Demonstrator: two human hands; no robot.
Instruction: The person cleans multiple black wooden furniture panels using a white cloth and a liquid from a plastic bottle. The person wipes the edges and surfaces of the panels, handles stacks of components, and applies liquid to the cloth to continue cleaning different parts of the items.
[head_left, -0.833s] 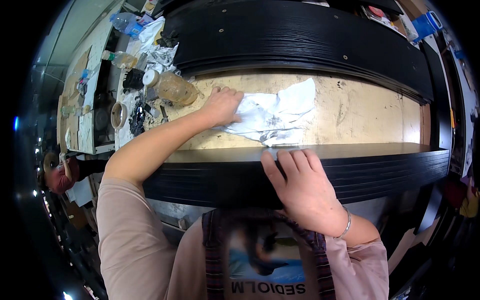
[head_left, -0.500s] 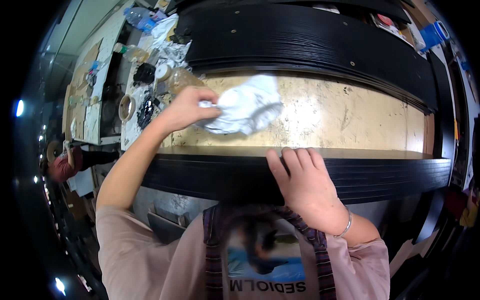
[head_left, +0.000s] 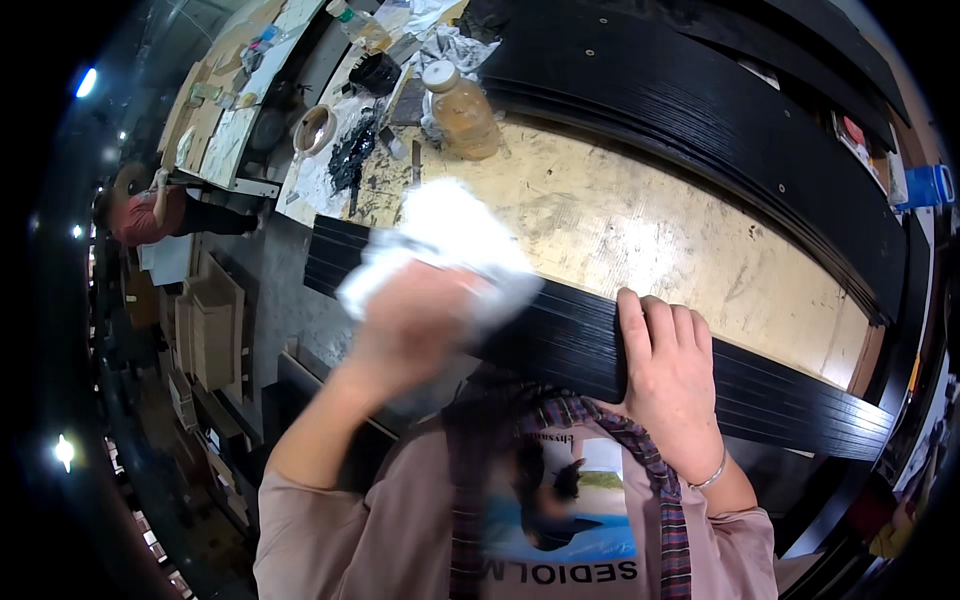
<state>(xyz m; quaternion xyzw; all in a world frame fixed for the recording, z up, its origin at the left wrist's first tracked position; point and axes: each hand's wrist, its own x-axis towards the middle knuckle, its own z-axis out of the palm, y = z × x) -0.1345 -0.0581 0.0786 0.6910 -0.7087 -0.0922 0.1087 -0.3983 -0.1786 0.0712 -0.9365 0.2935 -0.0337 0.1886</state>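
A bunched white cloth (head_left: pixel 450 222), its bright folds smeared by blur and its lower part greyish, sits in the person's left grip (head_left: pixel 415 305), closed on it with the separate fingers too blurred to make out. The cloth covers part of a long black board (head_left: pixel 570 335) near its left end and reaches past the far edge over the pale wooden surface (head_left: pixel 650 230); how firmly it presses on the board cannot be told.

The board runs slantwise along the near side of the surface, dark and satiny, with fine parallel lines along its length and a whitish sheen toward the right end. The right grip (head_left: pixel 670 365) lies palm down across it, fingers close together and bent at the far edge, thumb on the left; I cannot tell whether it clasps the board or only rests there.

The surface is scuffed with dark marks. Farther back on it are a capped bottle (head_left: pixel 465 118) of amber liquid, a crumpled grey-stained rag (head_left: pixel 455 48), a black cup (head_left: pixel 375 74) and a tape roll (head_left: pixel 315 130). Broad black panels (head_left: pixel 680 120) lie along the far side.
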